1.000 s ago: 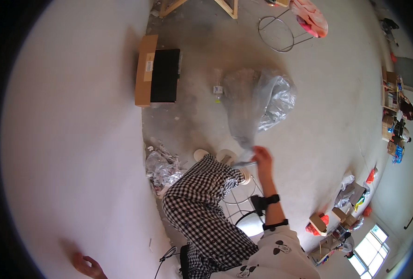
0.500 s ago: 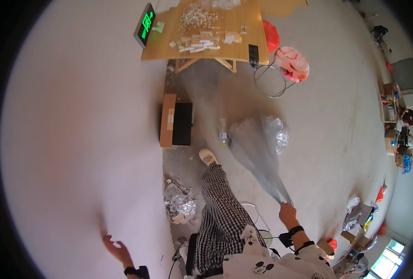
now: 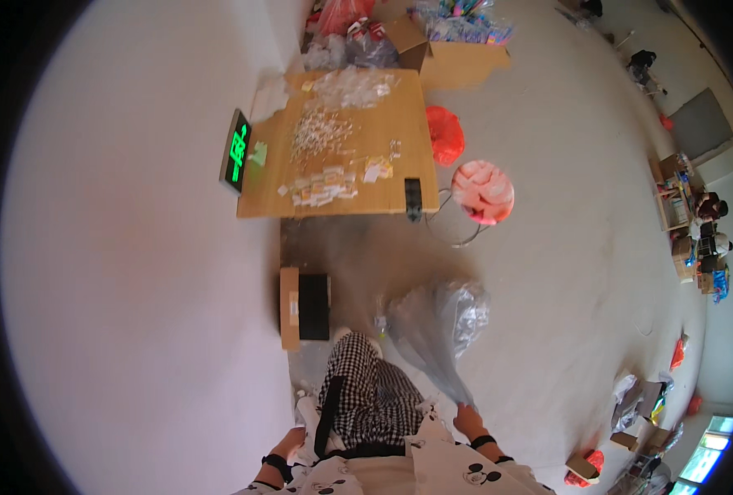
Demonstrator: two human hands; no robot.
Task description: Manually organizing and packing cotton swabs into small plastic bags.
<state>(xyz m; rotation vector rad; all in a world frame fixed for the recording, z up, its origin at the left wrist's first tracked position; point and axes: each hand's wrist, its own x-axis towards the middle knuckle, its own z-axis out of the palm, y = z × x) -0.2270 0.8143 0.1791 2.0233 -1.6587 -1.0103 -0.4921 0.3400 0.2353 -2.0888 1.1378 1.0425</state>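
- Right hand (image 3: 468, 417): closed around the gathered neck of the large clear crinkled plastic bag (image 3: 440, 326), low at the person's right side.
- Clear plastic bag: trails forward from that grip, its bulk resting on the grey concrete floor (image 3: 564, 272).
- Left hand (image 3: 288, 441): held against the left hip beside the checked trousers (image 3: 366, 396); finger position cannot be told.
- Wooden tabletop (image 3: 358, 194): well ahead, strewn with small pale packets (image 3: 321, 132).
- Brown cardboard box (image 3: 303, 307): on the floor left of the bag.

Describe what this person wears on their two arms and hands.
Both hands are bare, without gloves. The left hand has a dark band at its wrist, with a light sleeve printed with small black cartoon shapes behind it. The right hand also has a dark wrist band, followed by the same light printed sleeve.
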